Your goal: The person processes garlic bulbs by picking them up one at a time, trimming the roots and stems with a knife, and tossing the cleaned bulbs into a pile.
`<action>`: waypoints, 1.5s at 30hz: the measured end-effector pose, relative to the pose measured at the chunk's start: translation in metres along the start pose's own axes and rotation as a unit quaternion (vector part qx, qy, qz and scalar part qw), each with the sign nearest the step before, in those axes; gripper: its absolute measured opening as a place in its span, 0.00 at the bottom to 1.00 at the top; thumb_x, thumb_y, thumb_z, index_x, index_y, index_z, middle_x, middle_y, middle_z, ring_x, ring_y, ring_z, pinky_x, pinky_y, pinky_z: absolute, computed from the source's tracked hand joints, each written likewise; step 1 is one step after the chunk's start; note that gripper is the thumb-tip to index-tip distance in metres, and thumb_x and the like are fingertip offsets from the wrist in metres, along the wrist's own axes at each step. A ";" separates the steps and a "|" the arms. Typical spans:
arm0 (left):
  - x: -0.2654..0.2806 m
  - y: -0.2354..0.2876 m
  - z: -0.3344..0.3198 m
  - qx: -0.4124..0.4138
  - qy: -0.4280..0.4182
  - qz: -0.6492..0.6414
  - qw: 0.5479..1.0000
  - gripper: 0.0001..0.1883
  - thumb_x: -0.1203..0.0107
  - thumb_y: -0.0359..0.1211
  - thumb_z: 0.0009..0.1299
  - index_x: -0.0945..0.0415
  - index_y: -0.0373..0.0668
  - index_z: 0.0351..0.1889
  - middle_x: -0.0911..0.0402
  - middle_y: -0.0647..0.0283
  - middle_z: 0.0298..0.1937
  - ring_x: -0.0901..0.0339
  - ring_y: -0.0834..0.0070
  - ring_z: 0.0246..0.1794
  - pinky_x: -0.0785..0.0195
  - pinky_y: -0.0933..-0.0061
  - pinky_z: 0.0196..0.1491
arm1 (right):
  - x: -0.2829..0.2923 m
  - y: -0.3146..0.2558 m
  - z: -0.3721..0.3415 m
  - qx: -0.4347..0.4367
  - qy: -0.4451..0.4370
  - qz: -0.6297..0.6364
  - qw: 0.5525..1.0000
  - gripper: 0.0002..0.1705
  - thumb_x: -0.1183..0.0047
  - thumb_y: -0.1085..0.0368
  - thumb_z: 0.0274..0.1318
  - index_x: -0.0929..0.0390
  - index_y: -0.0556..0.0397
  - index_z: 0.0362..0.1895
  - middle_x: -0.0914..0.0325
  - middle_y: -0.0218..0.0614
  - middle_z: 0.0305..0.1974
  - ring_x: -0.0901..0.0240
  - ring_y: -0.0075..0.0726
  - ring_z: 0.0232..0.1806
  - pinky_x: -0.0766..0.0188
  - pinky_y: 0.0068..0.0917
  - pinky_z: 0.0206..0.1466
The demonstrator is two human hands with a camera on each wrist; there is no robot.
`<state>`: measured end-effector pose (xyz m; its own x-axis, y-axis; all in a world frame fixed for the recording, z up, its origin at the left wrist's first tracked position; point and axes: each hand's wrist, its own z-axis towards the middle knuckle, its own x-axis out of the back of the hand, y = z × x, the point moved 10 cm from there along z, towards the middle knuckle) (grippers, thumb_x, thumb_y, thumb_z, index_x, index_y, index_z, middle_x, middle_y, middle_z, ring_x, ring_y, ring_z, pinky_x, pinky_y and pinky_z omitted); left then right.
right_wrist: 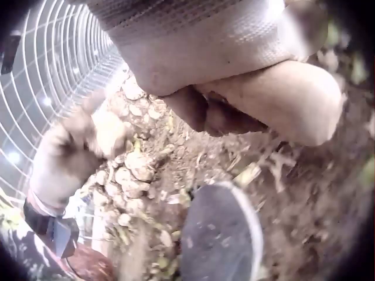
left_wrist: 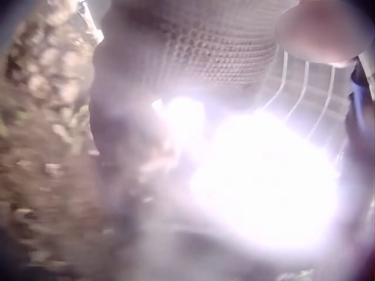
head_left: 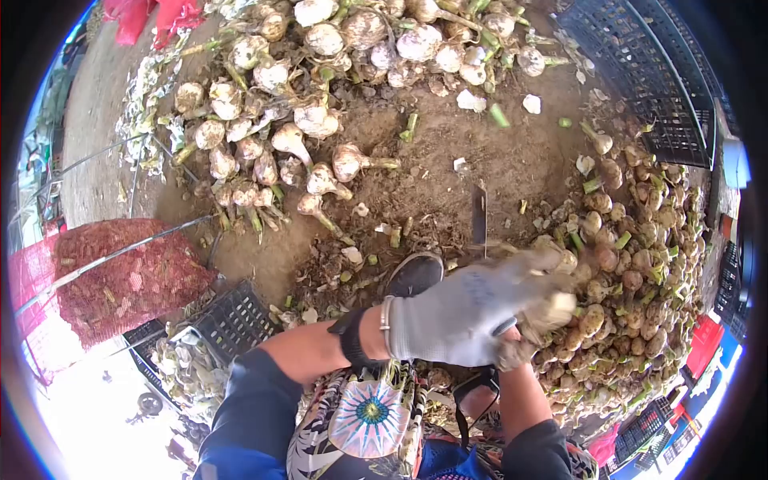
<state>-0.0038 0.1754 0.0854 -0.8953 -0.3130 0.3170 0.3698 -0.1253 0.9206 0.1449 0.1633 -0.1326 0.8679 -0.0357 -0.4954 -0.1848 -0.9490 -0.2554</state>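
My gloved left hand reaches across to the right, its fingers blurred around a pale garlic bulb. In the right wrist view that hand holds the bulb above the pile. Mostly hidden beneath it is my right hand. A knife blade points away from me past the left glove. The right hand curls its fingers round a pale, rounded handle. Glare and blur cover much of the left wrist view, where the glove fills the top.
Garlic with stems lies at the far side, and a heap of bulbs on the right. A shoe rests on soil amid trimmings. Dark crates and a red mesh sack stand left; another crate is far right.
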 end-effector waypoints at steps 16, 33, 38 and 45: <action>0.060 -0.086 -0.040 0.071 0.046 0.286 0.954 0.28 0.28 0.35 0.50 0.23 0.44 0.51 0.22 0.62 0.51 0.26 0.62 0.53 0.32 0.55 0.58 | -0.116 -0.062 0.017 0.083 -0.079 -0.349 0.930 0.14 0.41 0.66 0.61 0.18 0.60 0.48 0.18 0.27 0.35 0.25 0.18 0.35 0.30 0.20 0.36; 0.026 -0.117 -0.104 0.249 0.139 -0.436 0.854 0.37 0.36 0.30 0.67 0.43 0.36 0.72 0.27 0.58 0.64 0.28 0.72 0.62 0.31 0.65 0.65 | -0.177 -0.063 -0.079 0.400 -0.117 -0.799 0.434 0.18 0.40 0.67 0.43 0.19 0.42 0.43 0.22 0.35 0.31 0.20 0.45 0.33 0.25 0.41 0.37; 0.028 -0.137 -0.141 0.275 0.165 -0.384 0.866 0.37 0.36 0.36 0.70 0.42 0.34 0.73 0.27 0.56 0.64 0.27 0.71 0.62 0.31 0.68 0.65 | -0.171 -0.063 -0.072 0.381 -0.114 -0.803 0.443 0.17 0.41 0.67 0.42 0.20 0.42 0.42 0.22 0.35 0.31 0.21 0.46 0.33 0.26 0.41 0.38; 0.018 -0.133 -0.140 0.284 0.143 -0.523 0.791 0.56 0.25 0.40 0.57 0.52 0.35 0.77 0.29 0.56 0.67 0.29 0.68 0.65 0.35 0.62 0.69 | -0.172 -0.057 -0.076 0.383 -0.118 -0.790 0.464 0.16 0.41 0.67 0.41 0.21 0.43 0.40 0.22 0.35 0.31 0.21 0.46 0.33 0.27 0.40 0.37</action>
<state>-0.0343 0.0543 -0.0636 -0.5144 -0.5280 -0.6757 -0.7803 -0.0384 0.6242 0.0413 0.1997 0.0300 0.1412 0.6355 0.7590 0.4070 0.6617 -0.6297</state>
